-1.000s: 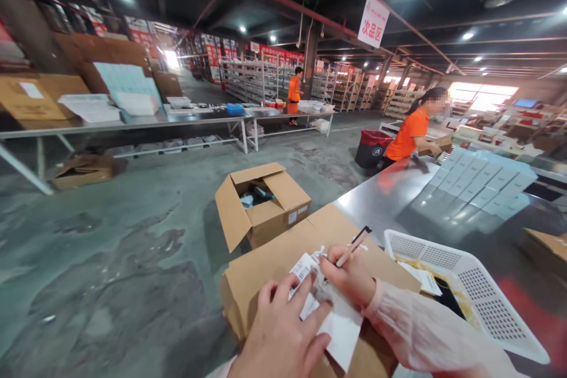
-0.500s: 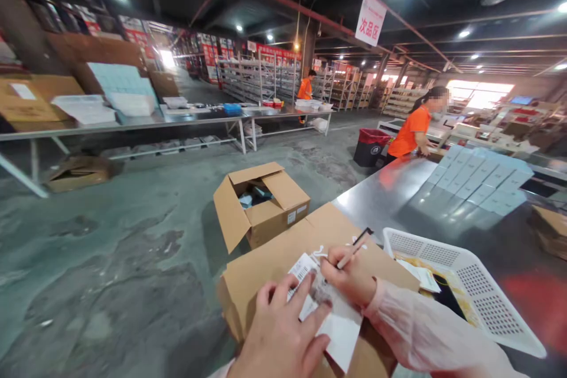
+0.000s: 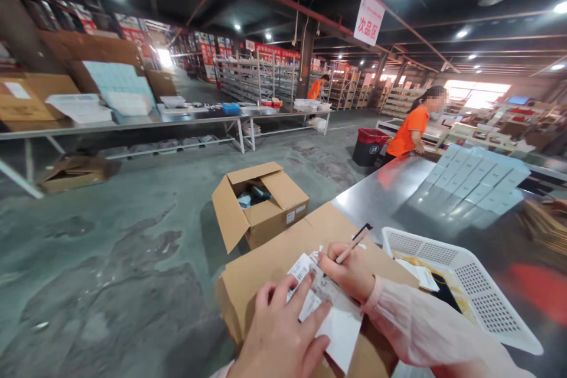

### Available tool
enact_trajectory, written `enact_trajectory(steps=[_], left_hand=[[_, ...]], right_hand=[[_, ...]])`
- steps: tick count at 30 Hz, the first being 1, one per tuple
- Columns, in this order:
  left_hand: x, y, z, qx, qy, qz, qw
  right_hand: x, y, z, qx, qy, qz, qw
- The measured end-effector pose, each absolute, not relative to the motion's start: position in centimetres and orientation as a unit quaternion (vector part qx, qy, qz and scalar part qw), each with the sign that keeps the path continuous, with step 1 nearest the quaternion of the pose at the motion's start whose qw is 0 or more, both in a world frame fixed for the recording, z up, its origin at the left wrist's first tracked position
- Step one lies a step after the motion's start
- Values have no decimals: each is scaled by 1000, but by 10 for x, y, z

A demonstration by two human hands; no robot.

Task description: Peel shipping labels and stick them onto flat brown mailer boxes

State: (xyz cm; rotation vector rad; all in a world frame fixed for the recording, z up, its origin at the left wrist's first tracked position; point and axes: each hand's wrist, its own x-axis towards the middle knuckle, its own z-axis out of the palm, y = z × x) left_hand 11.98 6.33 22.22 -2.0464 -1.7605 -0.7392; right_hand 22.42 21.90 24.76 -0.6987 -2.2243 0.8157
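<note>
A white printed slip [image 3: 339, 331] with a barcode lies on brown cardboard [image 3: 266, 269] in front of me. My left hand [image 3: 286, 328] rests on the slip with its fingers spread, pressing it flat. My right hand [image 3: 348, 271] is closed around a pen [image 3: 353, 244], light in the barrel with a dark end, its tip over the upper part of the slip. The exact tip is hidden by my fingers. Right of the cardboard stands a white perforated basket [image 3: 491, 301] holding papers [image 3: 420, 274] and a dark flat item [image 3: 445, 293].
An open carton [image 3: 277, 221] with small boxes inside sits on the floor ahead. Pale blue boxes [image 3: 478, 177] are stacked on the metal table [image 3: 376, 192]. A person in orange [image 3: 407, 133] stands beyond it, near a black bin [image 3: 367, 149]. Another person [image 3: 315, 90] is farther back.
My right hand has shifted slightly left with the pen, while my left hand stays spread on the slip. The far person in orange has moved right and leans down.
</note>
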Motion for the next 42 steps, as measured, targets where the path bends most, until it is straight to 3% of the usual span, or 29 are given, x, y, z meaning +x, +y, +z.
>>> enact_trajectory(steps=[11,22,31,34,37,40,42], left_hand=[[125,62,222,-709,-641,-263,131],[128,62,222,-700,-653,-264,116],[120,61,223,-720,-634,-239,147],[116,61,225,-741,-614,-218,161],[121,62,225,-726,-630,-225,160],[127,61,222,-713,-638,-241,162],[126,58,220,-713,-633,-259,152]], right_hand=[[227,219,253,-278,-857,329,283],[226,221,246,-266,-851,311,328],[226,219,252,-263,-850,337,309],[227,223,254,-238,-846,392,271],[240,239,261,-211,-778,560,189],[280,269,270,-236,-666,655,268],[321,290,272,-315,-639,606,353]])
